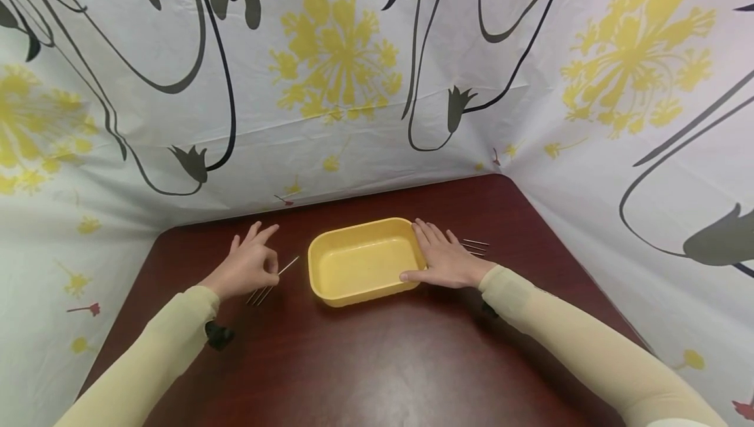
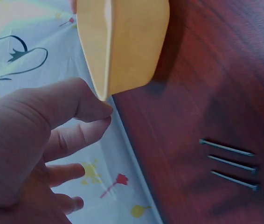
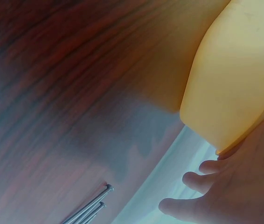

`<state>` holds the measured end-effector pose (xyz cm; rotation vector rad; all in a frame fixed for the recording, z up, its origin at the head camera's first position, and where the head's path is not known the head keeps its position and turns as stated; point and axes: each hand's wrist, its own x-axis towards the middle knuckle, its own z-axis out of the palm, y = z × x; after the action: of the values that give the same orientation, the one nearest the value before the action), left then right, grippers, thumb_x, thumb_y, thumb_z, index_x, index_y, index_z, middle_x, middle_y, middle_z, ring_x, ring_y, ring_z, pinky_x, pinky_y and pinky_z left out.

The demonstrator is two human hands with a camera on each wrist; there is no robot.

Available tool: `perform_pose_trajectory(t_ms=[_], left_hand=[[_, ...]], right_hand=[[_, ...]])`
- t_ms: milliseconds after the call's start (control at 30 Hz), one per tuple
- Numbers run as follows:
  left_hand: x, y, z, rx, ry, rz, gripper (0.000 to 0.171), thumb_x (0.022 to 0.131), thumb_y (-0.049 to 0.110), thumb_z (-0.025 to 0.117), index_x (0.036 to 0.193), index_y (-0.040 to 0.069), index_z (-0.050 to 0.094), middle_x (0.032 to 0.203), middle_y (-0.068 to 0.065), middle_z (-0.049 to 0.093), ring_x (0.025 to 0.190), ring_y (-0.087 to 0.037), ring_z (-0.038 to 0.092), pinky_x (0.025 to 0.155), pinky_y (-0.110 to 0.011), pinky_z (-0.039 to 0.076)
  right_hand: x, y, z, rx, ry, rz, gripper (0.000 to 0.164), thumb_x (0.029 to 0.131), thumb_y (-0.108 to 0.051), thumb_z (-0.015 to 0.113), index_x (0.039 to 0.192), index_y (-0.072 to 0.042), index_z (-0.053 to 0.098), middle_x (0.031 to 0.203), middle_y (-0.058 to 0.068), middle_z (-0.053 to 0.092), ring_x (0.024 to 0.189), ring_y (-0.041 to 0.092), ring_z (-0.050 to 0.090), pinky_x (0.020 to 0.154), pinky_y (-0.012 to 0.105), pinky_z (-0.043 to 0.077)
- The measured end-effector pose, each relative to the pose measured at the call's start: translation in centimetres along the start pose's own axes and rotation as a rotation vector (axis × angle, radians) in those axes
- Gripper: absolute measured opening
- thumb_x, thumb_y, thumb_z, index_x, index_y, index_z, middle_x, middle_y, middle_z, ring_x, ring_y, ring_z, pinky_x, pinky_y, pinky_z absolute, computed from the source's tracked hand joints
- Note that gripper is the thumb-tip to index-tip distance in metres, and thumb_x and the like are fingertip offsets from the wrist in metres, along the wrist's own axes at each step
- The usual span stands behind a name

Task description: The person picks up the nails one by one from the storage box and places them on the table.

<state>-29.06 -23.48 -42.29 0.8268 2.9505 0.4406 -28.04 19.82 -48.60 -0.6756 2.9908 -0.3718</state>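
Between thumb and index finger, my left hand (image 1: pixel 247 268) pinches a thin metal nail (image 1: pixel 289 265) that points toward a yellow plastic tub (image 1: pixel 368 263). The left wrist view shows those fingertips touching beside the tub's rim, but the nail is hidden there; the other fingers are spread. Several nails (image 2: pixel 233 179) lie side by side on the table below this hand. My right hand (image 1: pixel 444 259) rests with extended fingers on the tub's right end, the thumb over its near rim. More nails (image 3: pixel 87 207) lie on the table beyond the right hand. The tub's visible inside is bare.
The dark red-brown wooden table (image 1: pixel 377 361) has rounded far corners. White patterned cloth (image 1: pixel 353 152) hangs around its back and sides, close to the edges. A small black device (image 1: pixel 218 334) is strapped at the left wrist.
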Motion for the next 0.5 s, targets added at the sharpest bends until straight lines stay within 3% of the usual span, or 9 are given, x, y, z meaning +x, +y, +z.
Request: perform_pose_trajectory(t_ms=[267, 500], left_hand=[[-1.6, -1.0, 0.8, -0.019, -0.019, -0.066, 0.027, 0.075, 0.011, 0.077, 0.057, 0.022, 0.06, 0.159, -0.025, 0.028, 0.147, -0.055, 0.004, 0.101, -0.084, 0.004], [-2.6, -2.7, 2.7, -0.034, -0.044, -0.103, 0.028, 0.075, 0.011, 0.079, 0.057, 0.022, 0.06, 0.158, -0.028, 0.028, 0.145, -0.057, 0.005, 0.1, -0.084, 0.003]], right_hand=[[0.0, 0.1, 0.1, 0.001, 0.0, 0.0, 0.123, 0.08, -0.09, 0.041, 0.162, -0.006, 0.006, 0.168, 0.011, 0.005, 0.152, 0.034, 0.012, 0.115, 0.065, 0.016], [0.1, 0.0, 0.1, 0.004, -0.007, 0.006, 0.123, 0.08, -0.089, 0.043, 0.162, -0.006, 0.005, 0.168, 0.011, 0.005, 0.153, 0.032, 0.01, 0.115, 0.064, 0.015]])
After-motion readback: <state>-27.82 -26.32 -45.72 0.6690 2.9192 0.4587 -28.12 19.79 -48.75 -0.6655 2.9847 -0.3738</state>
